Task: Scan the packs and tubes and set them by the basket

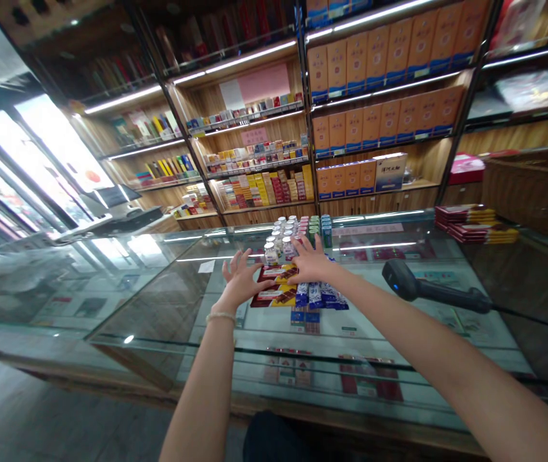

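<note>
Both my arms reach over a glass counter (pixel 168 301). My left hand (pixel 239 280) is open, fingers spread, hovering at the left edge of a stack of red and yellow cartons (pixel 276 289). My right hand (pixel 308 262) lies open and flat on the far end of that stack, touching it. Blue and white packs (pixel 322 296) lie in a row just right of the cartons, under my right wrist. Beyond my fingers stand several small packs (pixel 298 234) in white, pink and green rows. A bead bracelet circles my left wrist.
A black barcode scanner (pixel 428 289) lies on the glass to the right, its cable running off right. Red cartons (pixel 476 224) are stacked at the far right. Wooden shelves (pixel 264 173) with boxes fill the wall behind. More packs show beneath the glass.
</note>
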`<state>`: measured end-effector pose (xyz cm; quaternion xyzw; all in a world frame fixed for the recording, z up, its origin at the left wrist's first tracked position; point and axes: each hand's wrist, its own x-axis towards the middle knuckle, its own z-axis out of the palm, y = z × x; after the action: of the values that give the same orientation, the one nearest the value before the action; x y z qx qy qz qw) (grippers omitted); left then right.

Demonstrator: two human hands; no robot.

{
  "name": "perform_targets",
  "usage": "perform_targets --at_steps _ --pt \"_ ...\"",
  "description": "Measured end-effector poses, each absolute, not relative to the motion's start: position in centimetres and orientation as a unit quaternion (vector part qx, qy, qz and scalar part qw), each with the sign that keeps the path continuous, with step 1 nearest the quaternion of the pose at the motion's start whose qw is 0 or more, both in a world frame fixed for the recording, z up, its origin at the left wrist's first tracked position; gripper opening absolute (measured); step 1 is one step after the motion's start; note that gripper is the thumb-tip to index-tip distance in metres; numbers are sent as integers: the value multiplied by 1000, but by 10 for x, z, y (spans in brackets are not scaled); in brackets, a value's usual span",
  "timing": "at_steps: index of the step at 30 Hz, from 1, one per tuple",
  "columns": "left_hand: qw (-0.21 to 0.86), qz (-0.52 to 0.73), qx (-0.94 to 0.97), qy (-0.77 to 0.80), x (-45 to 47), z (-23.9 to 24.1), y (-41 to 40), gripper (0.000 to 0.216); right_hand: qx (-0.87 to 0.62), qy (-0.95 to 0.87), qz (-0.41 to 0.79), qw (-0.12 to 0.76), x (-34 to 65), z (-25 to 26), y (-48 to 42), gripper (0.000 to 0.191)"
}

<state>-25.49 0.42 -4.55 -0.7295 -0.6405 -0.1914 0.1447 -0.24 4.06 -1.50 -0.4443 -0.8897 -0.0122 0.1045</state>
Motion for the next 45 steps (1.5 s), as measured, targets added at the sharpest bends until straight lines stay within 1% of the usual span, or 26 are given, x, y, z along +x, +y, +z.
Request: perform_targets --at_steps 4,10,13,16,20,23,27,33,40,45 --pt "181 -223 -719 -633 -251 -39 -1 63 -445 -884 -28 144 -2 -12 35 67" --pt "272 -278 -696 -603 -239 -21 -7 63 -417 -872 -102 235 11 4 28 68" --pt "305 -290 -692 -586 -229 -10 -7 65 -395 -864 -142 277 23 10 27 65" --pt "321 -300 -693 -571 -214 5 -8 64 -390 -852 -166 308 37 13 27 63" --pt "308 -316 -698 -563 -190 21 -7 63 -391 -837 -185 336 61 18 26 65" --pt "304 -325 -703 -554 -170 28 -3 65 -403 -825 -195 345 82 23 23 66" --pt "300 -337 -717 -532 -138 33 3 70 -436 -808 -203 341 114 29 17 61" --pt "295 -352 -728 -509 -78 40 11 76 -490 -772 -219 340 166 34 11 62" --pt "278 -369 -744 -482 -7 34 30 64 -539 -735 -240 335 234 23 13 65" --pt "258 -385 -749 -474 32 26 43 64 -553 -722 -242 339 270 17 18 66"
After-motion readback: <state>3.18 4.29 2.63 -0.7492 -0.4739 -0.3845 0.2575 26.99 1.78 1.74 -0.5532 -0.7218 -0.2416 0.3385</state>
